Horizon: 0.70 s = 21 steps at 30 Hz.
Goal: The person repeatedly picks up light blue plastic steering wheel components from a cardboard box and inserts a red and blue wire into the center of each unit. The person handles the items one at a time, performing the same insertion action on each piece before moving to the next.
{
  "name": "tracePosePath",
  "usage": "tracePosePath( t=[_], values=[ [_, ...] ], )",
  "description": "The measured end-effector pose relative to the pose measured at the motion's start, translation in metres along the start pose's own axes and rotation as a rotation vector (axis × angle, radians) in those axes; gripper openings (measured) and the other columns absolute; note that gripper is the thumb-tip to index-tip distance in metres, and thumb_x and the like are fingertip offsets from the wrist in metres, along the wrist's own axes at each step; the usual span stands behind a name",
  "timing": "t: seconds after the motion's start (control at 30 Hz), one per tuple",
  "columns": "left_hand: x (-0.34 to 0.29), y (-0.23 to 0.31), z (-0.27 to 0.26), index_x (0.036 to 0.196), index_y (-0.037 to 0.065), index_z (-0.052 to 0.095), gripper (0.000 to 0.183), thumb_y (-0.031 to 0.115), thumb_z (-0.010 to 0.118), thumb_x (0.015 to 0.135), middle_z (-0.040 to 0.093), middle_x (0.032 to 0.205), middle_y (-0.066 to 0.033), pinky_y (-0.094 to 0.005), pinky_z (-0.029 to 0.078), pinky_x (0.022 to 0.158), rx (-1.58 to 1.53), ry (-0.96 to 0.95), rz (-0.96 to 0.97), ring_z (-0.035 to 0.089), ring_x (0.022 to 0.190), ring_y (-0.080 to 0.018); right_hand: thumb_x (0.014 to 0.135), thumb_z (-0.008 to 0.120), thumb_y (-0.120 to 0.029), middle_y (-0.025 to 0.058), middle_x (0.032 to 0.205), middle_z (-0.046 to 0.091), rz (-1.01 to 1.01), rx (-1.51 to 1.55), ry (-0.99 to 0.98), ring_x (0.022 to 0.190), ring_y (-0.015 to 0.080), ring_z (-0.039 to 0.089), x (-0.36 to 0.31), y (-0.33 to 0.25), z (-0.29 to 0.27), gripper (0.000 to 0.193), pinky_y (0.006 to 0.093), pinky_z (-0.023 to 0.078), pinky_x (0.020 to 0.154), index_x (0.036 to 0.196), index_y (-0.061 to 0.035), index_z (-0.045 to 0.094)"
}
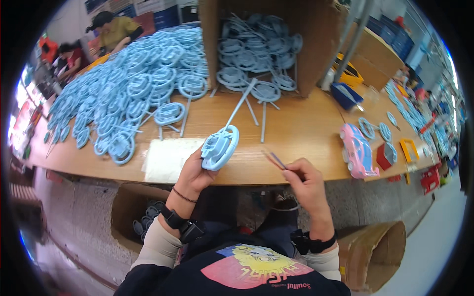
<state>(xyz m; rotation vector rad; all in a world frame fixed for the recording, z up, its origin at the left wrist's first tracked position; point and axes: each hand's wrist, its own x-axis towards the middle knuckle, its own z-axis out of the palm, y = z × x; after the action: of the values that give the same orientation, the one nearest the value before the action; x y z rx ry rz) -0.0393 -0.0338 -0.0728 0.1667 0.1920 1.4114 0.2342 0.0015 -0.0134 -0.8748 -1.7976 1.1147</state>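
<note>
My left hand [191,173] is closed round a light blue plastic toy steering wheel [228,152]. The wheel has an oval ring, and its long thin shaft slants up and away toward the box. To the right, above the table's front edge, the fingers of my right hand [308,183] pinch a thin tool with two slender prongs [277,161]. It looks like tweezers, though its tips are blurred. The prongs point toward the blue wheel and stay apart from it.
A big heap of similar blue wheels [143,74] covers the table's left side. More lie in an open cardboard box [318,59]. A white sheet [170,159], a pink toy car [356,150] and a blue bin [345,96] are near. Cartons [377,251] stand below; people sit beyond.
</note>
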Motion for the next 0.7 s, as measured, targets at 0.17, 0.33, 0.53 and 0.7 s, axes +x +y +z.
tracePosePath(
  t=[0.17,0.33,0.53,0.7],
  values=[
    [-0.014,0.016,0.009,0.117,0.003,0.051,0.028,0.015,0.040,0.095,0.057,0.102,-0.0151,-0.0256,0.059,0.057,-0.262,0.054,-0.088,0.061,0.089,-0.0221,0.084,0.062,-0.007,0.0000,0.072,0.057,0.095,0.106,0.035,0.067,0.0053,0.052,0.011,0.028,-0.006,0.008,0.0202,0.042,0.062,0.085,0.0000,0.057],
    [-0.028,0.028,-0.002,0.126,-0.002,0.039,0.038,0.021,0.038,0.096,0.057,0.101,-0.0089,-0.0319,0.057,0.074,-0.245,-0.136,-0.132,0.062,0.094,-0.0249,0.084,0.061,-0.007,-0.0005,0.070,0.056,0.147,0.172,0.031,0.065,0.0055,0.051,0.018,0.055,-0.005,0.009,0.0201,0.042,0.060,0.088,-0.0017,0.055],
    [-0.094,0.061,0.008,0.119,-0.002,0.050,0.036,0.021,0.052,0.092,0.059,0.108,-0.0071,-0.0292,0.046,0.084,0.998,0.254,0.070,0.057,0.095,-0.0142,0.085,0.061,-0.009,-0.0011,0.069,0.055,0.268,0.252,0.116,0.055,0.0030,0.045,0.015,0.082,-0.019,0.010,0.0169,0.032,0.047,0.089,-0.0032,0.055],
    [-0.203,0.129,0.003,0.106,-0.003,0.062,0.034,0.016,0.068,0.078,0.065,0.095,-0.0083,-0.0264,0.048,0.076,1.627,0.431,-0.351,0.060,0.085,-0.0140,0.085,0.062,-0.009,-0.0019,0.068,0.053,0.298,0.344,0.059,0.054,0.0023,0.043,0.016,0.074,-0.018,0.010,0.0167,0.031,0.047,0.089,-0.0037,0.054]
  ],
)
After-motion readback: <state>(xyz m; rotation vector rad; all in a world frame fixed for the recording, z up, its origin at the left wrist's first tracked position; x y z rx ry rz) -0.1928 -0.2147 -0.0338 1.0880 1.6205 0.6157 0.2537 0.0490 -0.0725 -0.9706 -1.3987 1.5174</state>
